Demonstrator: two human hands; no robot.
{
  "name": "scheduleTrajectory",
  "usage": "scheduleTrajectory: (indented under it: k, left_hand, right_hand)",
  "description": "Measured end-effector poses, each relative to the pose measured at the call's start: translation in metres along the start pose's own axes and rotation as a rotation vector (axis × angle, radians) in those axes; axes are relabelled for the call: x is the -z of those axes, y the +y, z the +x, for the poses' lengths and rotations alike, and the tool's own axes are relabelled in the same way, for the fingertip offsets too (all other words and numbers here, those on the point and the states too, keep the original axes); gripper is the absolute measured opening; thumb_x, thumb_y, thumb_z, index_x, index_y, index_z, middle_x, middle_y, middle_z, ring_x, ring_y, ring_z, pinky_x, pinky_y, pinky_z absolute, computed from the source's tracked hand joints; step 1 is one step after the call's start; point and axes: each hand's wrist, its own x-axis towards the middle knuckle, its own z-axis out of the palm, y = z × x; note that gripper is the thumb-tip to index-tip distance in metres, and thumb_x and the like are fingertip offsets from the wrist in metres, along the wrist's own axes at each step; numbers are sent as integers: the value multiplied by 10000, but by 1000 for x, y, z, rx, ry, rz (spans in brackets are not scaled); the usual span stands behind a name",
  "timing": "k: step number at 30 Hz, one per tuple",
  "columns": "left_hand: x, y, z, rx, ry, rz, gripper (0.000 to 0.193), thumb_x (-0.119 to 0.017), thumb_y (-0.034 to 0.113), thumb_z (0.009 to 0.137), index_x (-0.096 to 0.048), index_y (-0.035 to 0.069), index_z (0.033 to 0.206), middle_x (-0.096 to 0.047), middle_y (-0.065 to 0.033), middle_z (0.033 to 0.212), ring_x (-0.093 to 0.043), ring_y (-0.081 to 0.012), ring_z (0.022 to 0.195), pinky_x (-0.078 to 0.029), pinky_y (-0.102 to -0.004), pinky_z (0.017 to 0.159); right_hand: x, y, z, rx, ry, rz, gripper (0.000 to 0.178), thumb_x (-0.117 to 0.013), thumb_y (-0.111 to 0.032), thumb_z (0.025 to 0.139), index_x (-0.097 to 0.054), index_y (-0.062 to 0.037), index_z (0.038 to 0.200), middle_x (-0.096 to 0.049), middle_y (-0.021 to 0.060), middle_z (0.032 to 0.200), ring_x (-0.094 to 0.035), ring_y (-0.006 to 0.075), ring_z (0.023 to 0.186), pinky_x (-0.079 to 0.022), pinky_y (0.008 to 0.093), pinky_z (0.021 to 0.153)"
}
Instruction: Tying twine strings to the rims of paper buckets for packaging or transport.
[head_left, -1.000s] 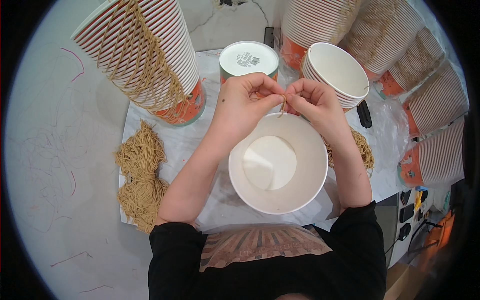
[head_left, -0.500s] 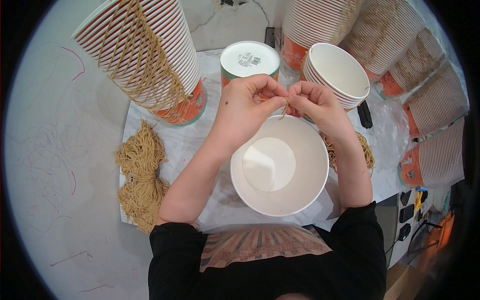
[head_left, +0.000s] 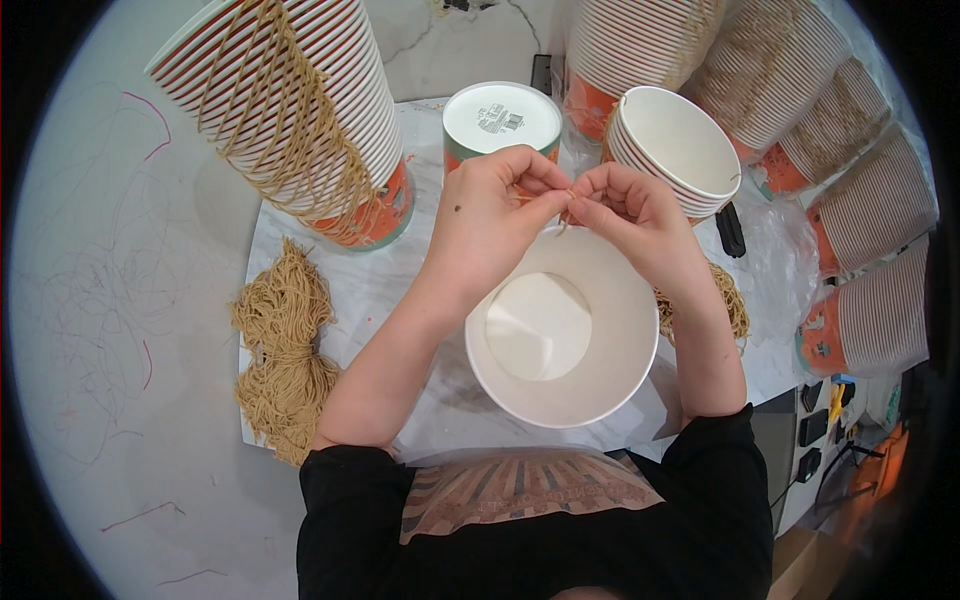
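Note:
Both hands meet over the far rim of a white paper bucket (head_left: 610,340), which stands mouth up before me. My left hand (head_left: 500,205) pinches a tan cord (head_left: 563,228) between thumb and forefinger. Against it, my right hand (head_left: 635,210) grips the same cord with its fingertips. A short end of the cord hangs below the fingers; whether it passes through the bucket's wall is hidden by the hands. Just beyond my left hand is an upside-down bucket (head_left: 500,115) with its white base up.
Bundled tan cords (head_left: 285,350) lie at the table's left edge, and a loose cord pile (head_left: 730,300) sits beside my right forearm. A tall corded bucket stack (head_left: 300,120) rises far left. A short stack (head_left: 680,150), plastic-wrapped stacks (head_left: 770,60) and a black object (head_left: 731,230) are at right.
My fingertips have come closer together on the cord, the right hand shifting slightly left. The bucket in front of me has moved a little away from me.

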Motion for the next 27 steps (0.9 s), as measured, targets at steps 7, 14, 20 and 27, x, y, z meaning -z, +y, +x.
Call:
scheduleTrajectory:
  k: [7, 14, 20, 27]
  left_hand:
    - [4, 0, 3, 15, -6, -3, 85, -743, -13, 891, -694, -21, 961, -733, -52, 903, -656, -43, 749, -542, -191, 668]
    - [14, -2, 5, 72, -108, 65, 93, -722, -12, 904, -681, -7, 987, -718, -21, 926, -631, -29, 778, -520, -188, 698]
    - [9, -3, 4, 33, -37, 20, 55, -684, -5, 920, -688, 7, 974, -709, 2, 924, -590, 1, 744, -480, -179, 661]
    - [13, 5, 1, 79, -134, 124, 44, -666, 42, 952, -688, 9, 970, -683, 18, 903, -557, 23, 730, -426, -161, 629]
  right_hand:
    - [3, 1, 2, -65, 1, 78, 181, -631, -146, 1031, -671, 24, 1079, -699, 12, 955, -650, 43, 874, -521, 198, 757]
    - [4, 4, 5, -105, -34, 110, 190, -596, -166, 1049, -665, 9, 1081, -685, -4, 942, -633, 38, 853, -515, 197, 764]
    - [0, 5, 4, -83, -20, 110, 167, -598, -151, 1049, -653, 4, 1078, -681, -9, 951, -628, 28, 858, -511, 189, 759]
    - [-2, 15, 6, 14, 5, 21, 152, -597, -131, 1045, -642, 13, 1064, -668, -10, 935, -608, 23, 842, -499, 196, 733]
